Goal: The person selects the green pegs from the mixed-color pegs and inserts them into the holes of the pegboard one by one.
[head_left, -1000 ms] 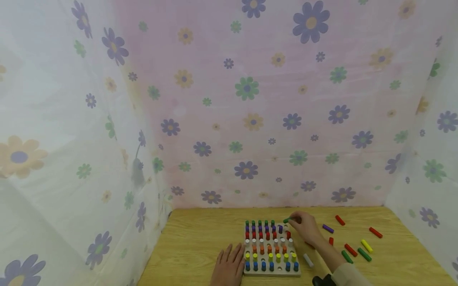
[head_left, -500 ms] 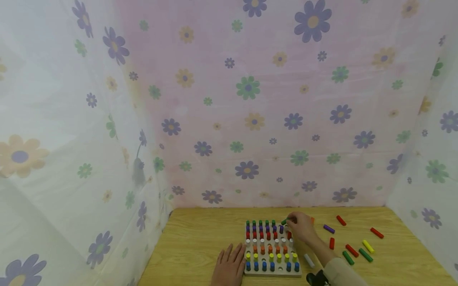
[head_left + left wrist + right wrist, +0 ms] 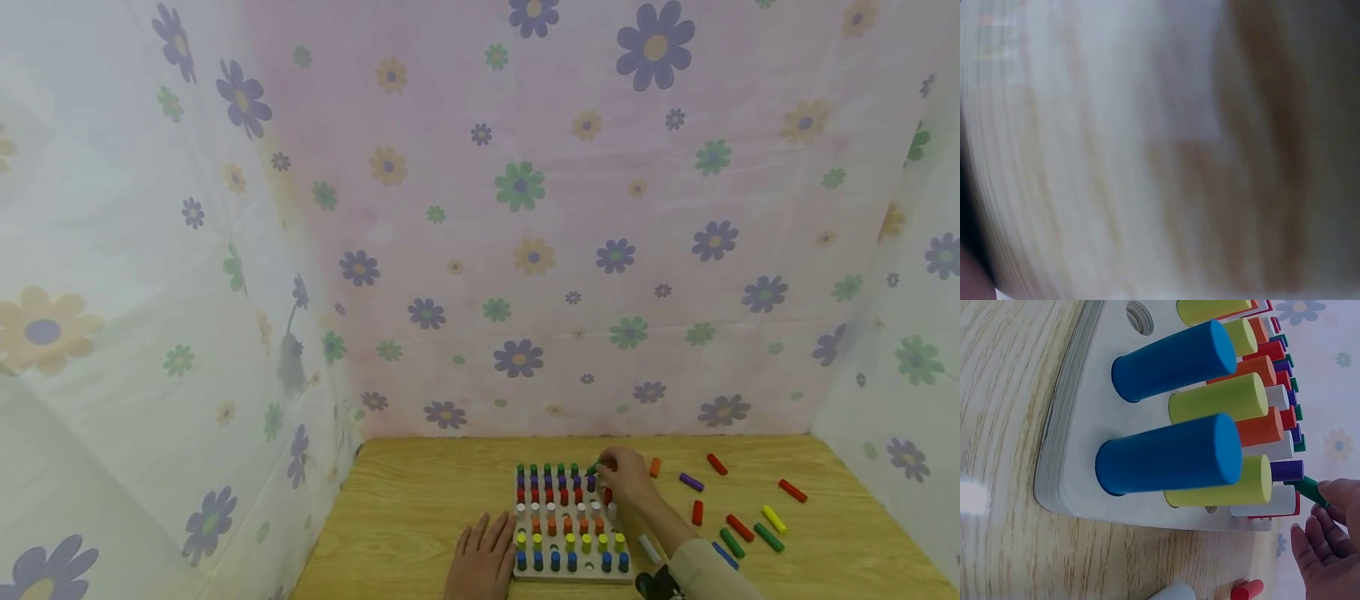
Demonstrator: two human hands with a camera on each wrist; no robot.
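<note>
A pale wooden pegboard [image 3: 540, 576] bears rows of upright coloured pegs: green, purple, red, white, orange, yellow and blue from back to front. At its far right corner my right hand [image 3: 628, 479] pinches a green peg [image 3: 1307, 489] between thumb and fingers. The peg is tilted, its lower end close over the back row beside a purple peg [image 3: 1287, 470]. My left hand [image 3: 482, 558] lies flat with fingers extended, fingertips right at the board's left edge. The left wrist view is blurred, mostly pale, streaked wood grain.
Right of the board, loose pegs lie on the wooden table [image 3: 412, 483]: a white peg [image 3: 649, 548], an orange peg [image 3: 656, 467], a purple peg [image 3: 692, 482], a blue peg [image 3: 724, 555], a yellow peg [image 3: 774, 519], plus several red and green ones. Flowered sheets [image 3: 450, 333] enclose the table.
My right hand has shifted slightly left and down, and the green peg has tipped from nearly level to a steeper slant. Loose orange and blue pegs now show beside the arm. My left hand stays put.
</note>
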